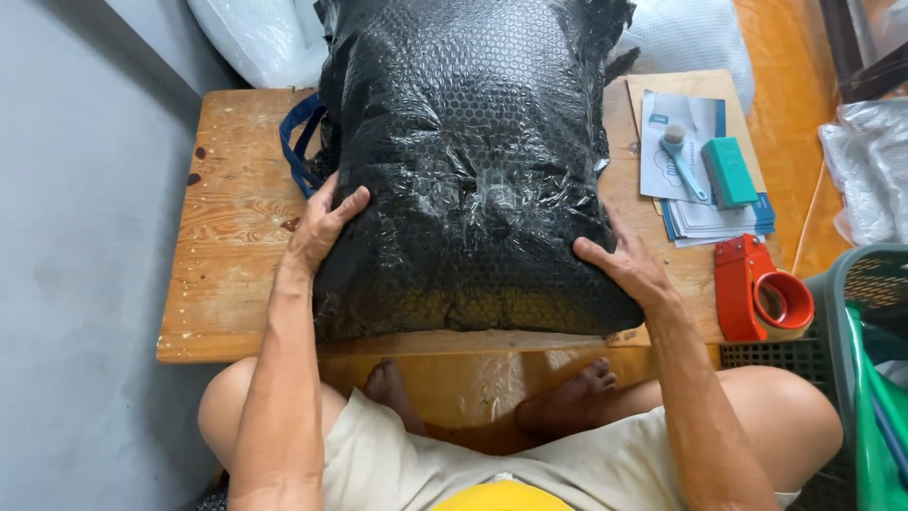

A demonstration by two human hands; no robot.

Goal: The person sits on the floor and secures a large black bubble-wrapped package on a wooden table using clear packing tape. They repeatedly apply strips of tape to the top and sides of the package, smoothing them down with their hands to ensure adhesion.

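A big bundle wrapped in black bubble wrap lies on a low wooden table and covers most of its top. My left hand lies flat against the bundle's left side, fingers spread. My right hand presses flat on its lower right corner. Neither hand grips anything. A blue strap sticks out from under the bundle at the left.
A red tape dispenser sits at the table's right front corner. Behind it lie a stack of papers, a teal block and a blue-handled tool. A grey basket stands at right, clear plastic bags behind. My knees and feet are below.
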